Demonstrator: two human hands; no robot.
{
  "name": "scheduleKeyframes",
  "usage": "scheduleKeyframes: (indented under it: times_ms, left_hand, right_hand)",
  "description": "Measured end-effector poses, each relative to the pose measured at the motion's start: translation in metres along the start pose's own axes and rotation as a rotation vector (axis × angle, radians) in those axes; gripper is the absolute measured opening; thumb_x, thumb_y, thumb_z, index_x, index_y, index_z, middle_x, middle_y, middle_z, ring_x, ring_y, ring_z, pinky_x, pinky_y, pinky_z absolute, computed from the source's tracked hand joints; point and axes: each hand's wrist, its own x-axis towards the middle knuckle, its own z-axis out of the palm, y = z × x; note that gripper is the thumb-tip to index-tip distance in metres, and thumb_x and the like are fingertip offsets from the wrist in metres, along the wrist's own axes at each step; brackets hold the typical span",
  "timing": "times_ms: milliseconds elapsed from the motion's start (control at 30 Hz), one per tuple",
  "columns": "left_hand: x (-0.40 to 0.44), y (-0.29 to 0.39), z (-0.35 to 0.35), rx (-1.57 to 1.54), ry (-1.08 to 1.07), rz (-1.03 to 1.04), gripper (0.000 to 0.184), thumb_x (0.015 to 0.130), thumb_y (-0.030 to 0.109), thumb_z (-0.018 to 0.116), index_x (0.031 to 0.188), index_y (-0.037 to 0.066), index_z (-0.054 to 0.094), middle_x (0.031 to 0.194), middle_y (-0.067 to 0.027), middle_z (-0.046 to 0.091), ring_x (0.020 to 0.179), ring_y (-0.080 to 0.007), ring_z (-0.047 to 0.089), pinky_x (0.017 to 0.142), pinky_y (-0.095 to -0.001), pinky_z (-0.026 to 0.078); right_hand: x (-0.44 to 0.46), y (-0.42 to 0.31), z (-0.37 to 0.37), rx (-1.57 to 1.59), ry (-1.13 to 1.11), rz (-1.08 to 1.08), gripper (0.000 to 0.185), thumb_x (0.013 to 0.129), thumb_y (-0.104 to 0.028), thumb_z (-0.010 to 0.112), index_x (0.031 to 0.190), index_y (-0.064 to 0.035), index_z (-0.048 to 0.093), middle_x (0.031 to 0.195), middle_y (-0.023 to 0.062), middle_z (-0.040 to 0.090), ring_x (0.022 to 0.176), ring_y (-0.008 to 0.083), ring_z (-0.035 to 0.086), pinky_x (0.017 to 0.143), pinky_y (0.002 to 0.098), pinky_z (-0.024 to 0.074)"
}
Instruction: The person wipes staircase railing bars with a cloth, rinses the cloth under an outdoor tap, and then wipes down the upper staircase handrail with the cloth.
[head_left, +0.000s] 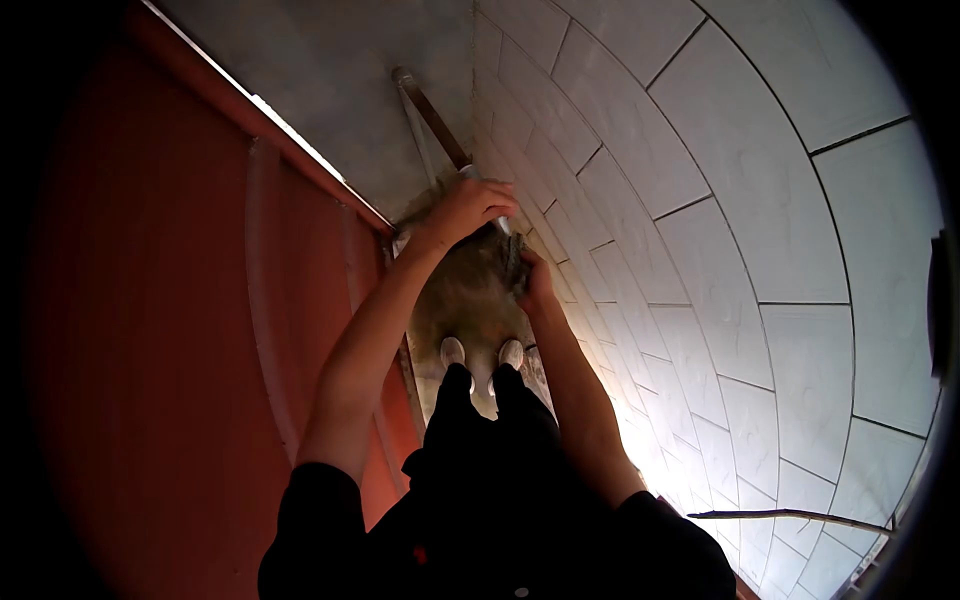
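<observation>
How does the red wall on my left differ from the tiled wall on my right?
The red wall is deep red, while the tiled wall is whitish. The red wall has a few long raised strips; the tiled wall has a staggered grid of dark joints. The red wall looks dim, the tiled wall much brighter. Both flank you closely.

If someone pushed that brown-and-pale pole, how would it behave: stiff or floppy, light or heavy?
The pole is probably stiff, since it looks straight up to the left hand. Its slimness suggests it is fairly light, though I can't tell the material. Being gripped well away from its far end, it would likely swing there.
</observation>
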Motion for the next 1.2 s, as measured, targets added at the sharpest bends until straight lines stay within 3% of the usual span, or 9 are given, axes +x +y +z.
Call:
scheduleKeyframes:
  times_ms: [500, 633, 733, 833, 900, 1033, 1100, 1167, 1200]
  left_hand:
    - [-0.006, 0.028, 0.038, 0.274, 0.4, -0.258, 0.017, 0.079, 0.018, 0.069, 0.09, 0.004, 0.067, 0.087, -0.0096, 0.068, 0.077, -0.0295, 0.065, 0.066, -0.0358, 0.051]
    - [-0.007, 0.028, 0.042, 0.197, 0.4, -0.365, 0.021, 0.079, 0.018, 0.07, 0.095, 0.004, 0.067, 0.094, -0.0095, 0.069, 0.086, -0.0296, 0.065, 0.072, -0.0357, 0.052]
    - [-0.016, 0.03, 0.046, 0.207, 0.463, -0.227, 0.025, 0.084, 0.017, 0.069, 0.103, 0.002, 0.067, 0.105, -0.0143, 0.068, 0.102, -0.028, 0.064, 0.085, -0.0325, 0.05]
    - [-0.056, 0.027, 0.07, -0.138, 0.803, -0.598, 0.03, 0.094, 0.011, 0.056, 0.123, 0.003, 0.057, 0.123, -0.0126, 0.061, 0.115, -0.0234, 0.058, 0.096, -0.0326, 0.044]
    - [-0.085, 0.011, 0.092, -0.385, 0.894, -0.796, 0.029, 0.096, 0.017, 0.053, 0.12, 0.001, 0.058, 0.121, -0.0118, 0.062, 0.112, -0.0237, 0.058, 0.097, -0.0337, 0.043]
    - [-0.115, -0.036, 0.135, -0.415, 0.652, -1.099, 0.033, 0.097, 0.023, 0.052, 0.121, 0.002, 0.058, 0.126, -0.0101, 0.058, 0.114, -0.0217, 0.056, 0.096, -0.0315, 0.043]
    - [-0.126, -0.101, 0.175, -0.892, 0.89, -1.253, 0.042, 0.097, 0.039, 0.048, 0.13, 0.013, 0.054, 0.131, -0.0046, 0.057, 0.12, -0.0228, 0.052, 0.103, -0.0305, 0.035]
    - [-0.13, -0.138, 0.186, -1.165, 0.761, -1.381, 0.048, 0.096, 0.044, 0.046, 0.132, 0.013, 0.053, 0.129, -0.0049, 0.058, 0.116, -0.0206, 0.054, 0.1, -0.0282, 0.037]
    - [-0.116, -0.13, 0.185, -1.332, 0.8, -1.25, 0.051, 0.096, 0.046, 0.046, 0.132, 0.011, 0.052, 0.126, -0.005, 0.06, 0.113, -0.0192, 0.056, 0.098, -0.0277, 0.038]
  right_hand:
    - [0.031, 0.003, 0.001, -0.046, -0.049, -0.046, 0.026, 0.09, -0.021, 0.047, 0.103, -0.0033, 0.06, 0.093, 0.0092, 0.067, 0.081, 0.0223, 0.065, 0.076, 0.0361, 0.0533]
    - [0.034, 0.006, 0.003, -0.011, -0.085, -0.007, 0.027, 0.089, -0.022, 0.048, 0.103, -0.0029, 0.061, 0.093, 0.0095, 0.067, 0.08, 0.0221, 0.065, 0.075, 0.0354, 0.0538]
    - [0.054, 0.01, -0.021, -0.048, -0.079, 0.04, 0.029, 0.091, -0.023, 0.045, 0.105, -0.004, 0.061, 0.09, 0.0092, 0.068, 0.079, 0.0222, 0.065, 0.072, 0.0359, 0.054]
    - [0.037, 0.003, 0.0, -0.07, -0.04, 0.037, 0.03, 0.092, -0.025, 0.042, 0.104, -0.0055, 0.062, 0.087, 0.0073, 0.068, 0.075, 0.0213, 0.065, 0.068, 0.0354, 0.0539]
    - [0.038, 0.002, -0.004, -0.036, -0.036, 0.068, 0.031, 0.092, -0.027, 0.044, 0.104, -0.006, 0.062, 0.088, 0.0071, 0.069, 0.075, 0.0204, 0.065, 0.068, 0.0361, 0.0538]
    - [0.036, 0.001, -0.003, -0.077, -0.04, 0.058, 0.035, 0.093, -0.034, 0.043, 0.107, -0.0075, 0.062, 0.092, 0.007, 0.069, 0.079, 0.0206, 0.065, 0.068, 0.036, 0.0539]
    - [0.04, 0.001, -0.003, -0.082, -0.024, 0.052, 0.038, 0.094, -0.037, 0.042, 0.107, -0.0079, 0.062, 0.093, 0.0068, 0.069, 0.08, 0.0206, 0.066, 0.069, 0.0356, 0.0539]
    - [0.044, 0.004, -0.012, -0.079, -0.073, 0.078, 0.042, 0.092, -0.041, 0.046, 0.11, -0.0059, 0.061, 0.099, 0.0087, 0.068, 0.087, 0.0217, 0.065, 0.081, 0.0351, 0.0509]
    - [0.039, 0.002, -0.002, -0.091, -0.046, 0.095, 0.04, 0.092, -0.042, 0.047, 0.107, -0.0082, 0.06, 0.1, 0.0063, 0.066, 0.092, 0.0183, 0.062, 0.082, 0.034, 0.0481]
